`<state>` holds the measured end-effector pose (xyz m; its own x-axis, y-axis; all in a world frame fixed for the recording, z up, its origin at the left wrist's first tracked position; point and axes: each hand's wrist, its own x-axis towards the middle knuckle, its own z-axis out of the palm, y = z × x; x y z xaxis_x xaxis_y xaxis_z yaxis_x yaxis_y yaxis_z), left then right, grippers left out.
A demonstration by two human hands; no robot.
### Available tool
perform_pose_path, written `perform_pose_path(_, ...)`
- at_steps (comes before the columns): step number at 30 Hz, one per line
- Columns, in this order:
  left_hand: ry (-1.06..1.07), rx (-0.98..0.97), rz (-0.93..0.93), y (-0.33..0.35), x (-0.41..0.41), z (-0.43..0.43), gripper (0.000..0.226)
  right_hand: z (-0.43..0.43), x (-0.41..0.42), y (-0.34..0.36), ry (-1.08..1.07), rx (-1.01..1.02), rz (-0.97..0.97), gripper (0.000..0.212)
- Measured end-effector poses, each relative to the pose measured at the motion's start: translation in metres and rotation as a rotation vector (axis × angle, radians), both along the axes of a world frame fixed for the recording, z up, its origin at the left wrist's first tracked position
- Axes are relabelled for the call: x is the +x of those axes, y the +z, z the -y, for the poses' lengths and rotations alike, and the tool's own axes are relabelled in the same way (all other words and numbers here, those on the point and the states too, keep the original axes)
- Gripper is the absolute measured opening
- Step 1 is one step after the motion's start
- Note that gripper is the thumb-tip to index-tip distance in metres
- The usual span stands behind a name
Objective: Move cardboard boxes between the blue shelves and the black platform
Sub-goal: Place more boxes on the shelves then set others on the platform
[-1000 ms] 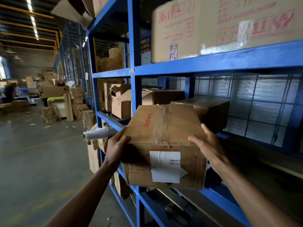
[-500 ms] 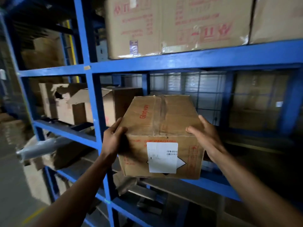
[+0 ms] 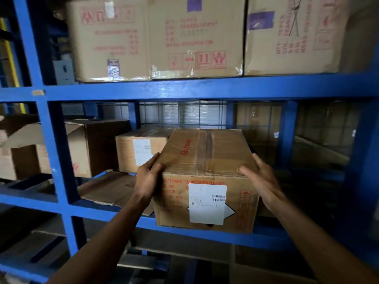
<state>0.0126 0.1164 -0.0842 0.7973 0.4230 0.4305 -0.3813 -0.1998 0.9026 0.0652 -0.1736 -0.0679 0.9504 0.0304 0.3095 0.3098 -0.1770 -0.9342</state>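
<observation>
A taped cardboard box (image 3: 205,177) is held at the front edge of the middle level of the blue shelves (image 3: 184,89), its lower front face overlapping the front beam. Whether its base is already borne by the shelf cannot be told from this angle. A white label (image 3: 207,203) is stuck on its front face, and red print is seen above and beside it.

The box is clamped between the two hands, which are kept apart at its upper corners. The left hand (image 3: 148,177) is wrapped round the upper left edge. The right hand (image 3: 260,181) is clasped on the upper right edge, with the thumb laid across the top.

Just behind and to the left, a smaller labelled box (image 3: 139,152) is seen, with a flattened cardboard sheet (image 3: 110,187) lying in front of it. Further left, an open carton (image 3: 92,144) is placed. The level above is filled by large printed cartons (image 3: 155,37). The back of the bay is closed by wire mesh (image 3: 184,113).
</observation>
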Motion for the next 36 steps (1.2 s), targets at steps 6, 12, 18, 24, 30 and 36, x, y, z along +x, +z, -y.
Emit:
perform_pose_path(6, -0.039, -0.026, -0.015, 0.005, 0.054, 0.014, 0.05, 0.011, 0.042, 0.005, -0.019, 0.014, -0.013, 0.083)
perform_pose_path(12, -0.045, -0.036, -0.015, 0.006, 0.108, 0.01, 0.052, 0.007, 0.099, 0.005, -0.027, 0.021, -0.041, 0.081)
perform_pose_path(18, 0.036, -0.051, -0.011, 0.003, 0.145, -0.006, 0.041, -0.015, 0.151, -0.001, 0.014, 0.054, -0.078, 0.079)
perform_pose_path(24, 0.097, -0.068, -0.045, -0.004, 0.174, -0.027, 0.038, -0.042, 0.186, -0.005, 0.042, 0.036, -0.087, 0.079)
perform_pose_path(30, 0.107, -0.041, -0.025, 0.001, 0.206, -0.042, 0.036, -0.06, 0.213, 0.0, 0.036, 0.016, -0.093, 0.086)
perform_pose_path(36, 0.236, -0.031, 0.069, -0.002, 0.232, -0.056, 0.03, -0.074, 0.226, 0.004, 0.055, -0.041, -0.023, 0.092)
